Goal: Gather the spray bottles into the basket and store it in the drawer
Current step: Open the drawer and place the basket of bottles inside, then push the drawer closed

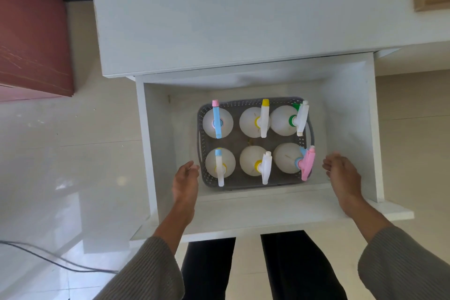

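Observation:
A grey perforated basket [243,102] sits on the floor of a pulled-out white drawer [348,114]. Several white spray bottles stand upright in it in two rows, among them one with a blue and pink sprayer [216,123], one with a yellow nozzle [264,117] and one with a pink trigger [307,162]. My left hand [186,179] hovers just beside the basket's near left corner, fingers relaxed, holding nothing. My right hand [341,172] is a little to the right of the basket's near right corner, also relaxed and empty.
The drawer belongs to a white cabinet [231,14] whose top fills the upper view. A dark red cabinet [31,31] stands at the left. A black cable [48,259] runs over the glossy tiled floor at lower left. My legs stand just before the drawer front [267,214].

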Demonstrator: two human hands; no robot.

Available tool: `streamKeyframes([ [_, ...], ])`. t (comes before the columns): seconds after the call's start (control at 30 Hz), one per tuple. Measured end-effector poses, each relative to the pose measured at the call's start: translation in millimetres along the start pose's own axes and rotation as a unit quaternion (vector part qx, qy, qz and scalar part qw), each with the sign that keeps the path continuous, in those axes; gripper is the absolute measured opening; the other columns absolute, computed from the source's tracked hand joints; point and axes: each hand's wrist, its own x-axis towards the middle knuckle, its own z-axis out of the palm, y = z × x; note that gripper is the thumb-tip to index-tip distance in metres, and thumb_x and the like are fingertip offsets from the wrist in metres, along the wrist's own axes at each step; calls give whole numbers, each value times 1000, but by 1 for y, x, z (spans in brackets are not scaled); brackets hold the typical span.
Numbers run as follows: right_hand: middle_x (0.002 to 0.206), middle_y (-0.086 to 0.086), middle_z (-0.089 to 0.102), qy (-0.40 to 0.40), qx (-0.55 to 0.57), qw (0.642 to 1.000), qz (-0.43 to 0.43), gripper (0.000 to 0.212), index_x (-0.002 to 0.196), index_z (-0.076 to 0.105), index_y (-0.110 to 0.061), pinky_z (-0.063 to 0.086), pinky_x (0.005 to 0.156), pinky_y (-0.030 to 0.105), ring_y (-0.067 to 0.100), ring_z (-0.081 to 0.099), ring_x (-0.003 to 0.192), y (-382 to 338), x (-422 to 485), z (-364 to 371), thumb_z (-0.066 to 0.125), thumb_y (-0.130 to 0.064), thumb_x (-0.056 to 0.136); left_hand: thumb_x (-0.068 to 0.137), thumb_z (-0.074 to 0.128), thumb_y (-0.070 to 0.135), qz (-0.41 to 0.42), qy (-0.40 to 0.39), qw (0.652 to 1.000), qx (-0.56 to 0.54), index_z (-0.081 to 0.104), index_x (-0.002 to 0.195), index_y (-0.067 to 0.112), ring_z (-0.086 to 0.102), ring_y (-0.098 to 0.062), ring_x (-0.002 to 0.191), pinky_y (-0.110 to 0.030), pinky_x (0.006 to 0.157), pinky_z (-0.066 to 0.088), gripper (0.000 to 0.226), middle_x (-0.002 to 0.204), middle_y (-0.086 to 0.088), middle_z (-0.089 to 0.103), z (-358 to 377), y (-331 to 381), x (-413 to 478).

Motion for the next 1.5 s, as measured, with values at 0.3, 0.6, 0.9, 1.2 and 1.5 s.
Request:
streamKeyframes([
  [0.3,128,15,64,-42,-152,968,-194,30,125,60,-2,37,103,32,31,55,125,13,-89,-27,52,-19,102,95,61,17,377,-11,855,355,59,132,13,65,-24,110,-38,94,52,38,122,-5,67,-20,-36,-94],
  [0.6,166,8,18,-102,-364,824,-423,58,156,30,-15,8,127,45,24,8,156,79,-163,-20,40,-39,105,103,42,37,468,-37,742,478,17,156,21,3,-22,153,-40,124,-2,61,164,1,6,-2,-110,-151],
  [0.9,167,8,-18,-104,-440,761,-466,75,159,-8,-24,2,126,48,29,-16,154,118,-155,-18,37,-48,103,96,44,54,441,17,686,578,7,158,19,-4,-34,152,-50,121,7,80,166,-12,-3,12,-135,-156],
  [1.2,166,9,-19,-99,-440,765,-460,83,159,-12,-25,0,125,47,29,-16,154,114,-151,-15,37,-58,100,95,29,60,442,30,651,616,11,158,16,4,-37,152,-53,120,12,79,166,-15,3,11,-134,-145],
  [1.5,164,9,-28,-108,-447,756,-467,85,156,-21,-25,-5,125,46,29,-24,152,91,-140,-11,32,-59,100,95,28,62,444,25,657,609,6,158,17,3,-38,152,-54,120,13,81,166,-16,2,14,-110,-135],
])
